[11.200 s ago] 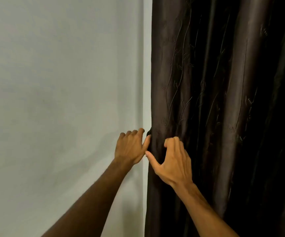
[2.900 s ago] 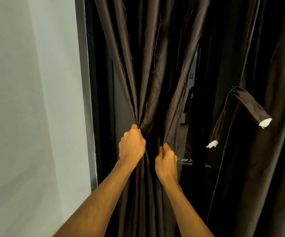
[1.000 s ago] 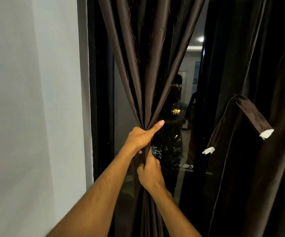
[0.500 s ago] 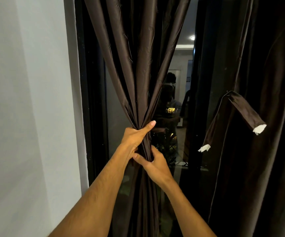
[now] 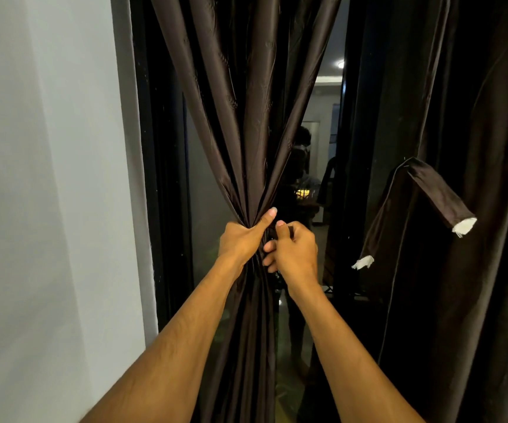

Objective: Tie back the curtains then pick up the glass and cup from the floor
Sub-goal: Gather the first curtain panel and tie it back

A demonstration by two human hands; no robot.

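Dark pane (image 5: 207, 184) behind gathered curtain (image 5: 246, 117), left hand (image 5: 240, 242) fisted round it, right hand (image 5: 295, 251) pinching its folds, loose tieback (image 5: 432, 193) alongside

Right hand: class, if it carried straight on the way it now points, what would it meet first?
The gathered curtain, right beside the left hand that grips it. The right hand points up and leftward and seems to pinch a dark fold there, though depth is unclear.

head cam | faces forward | close to gathered curtain (image 5: 246, 117) | single view
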